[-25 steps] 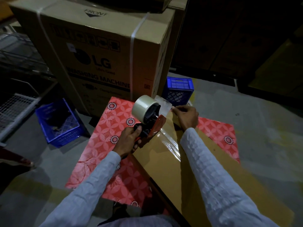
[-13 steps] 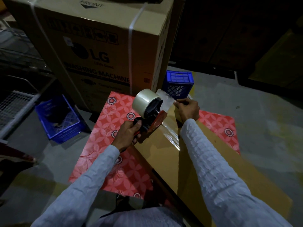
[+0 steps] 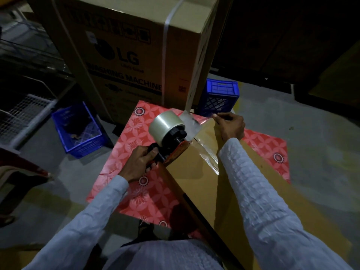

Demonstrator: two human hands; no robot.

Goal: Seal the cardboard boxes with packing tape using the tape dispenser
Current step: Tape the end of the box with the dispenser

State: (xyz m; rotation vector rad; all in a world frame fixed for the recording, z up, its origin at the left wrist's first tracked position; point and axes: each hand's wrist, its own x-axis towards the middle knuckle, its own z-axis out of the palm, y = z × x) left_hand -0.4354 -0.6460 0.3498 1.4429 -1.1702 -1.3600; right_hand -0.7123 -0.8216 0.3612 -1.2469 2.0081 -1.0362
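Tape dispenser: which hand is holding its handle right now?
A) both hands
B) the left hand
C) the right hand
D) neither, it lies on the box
B: the left hand grips the tape dispenser by its handle, while the right hand pinches the tape's free end at the far edge of the cardboard box.

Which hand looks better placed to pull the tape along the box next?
Probably the left hand: it grips the tape dispenser at the box edge. The right hand pinches the loose tape end.

2 cardboard boxes [image 3: 204,184] [image 3: 136,51], 2 blue crates [image 3: 78,129] [image 3: 220,98]
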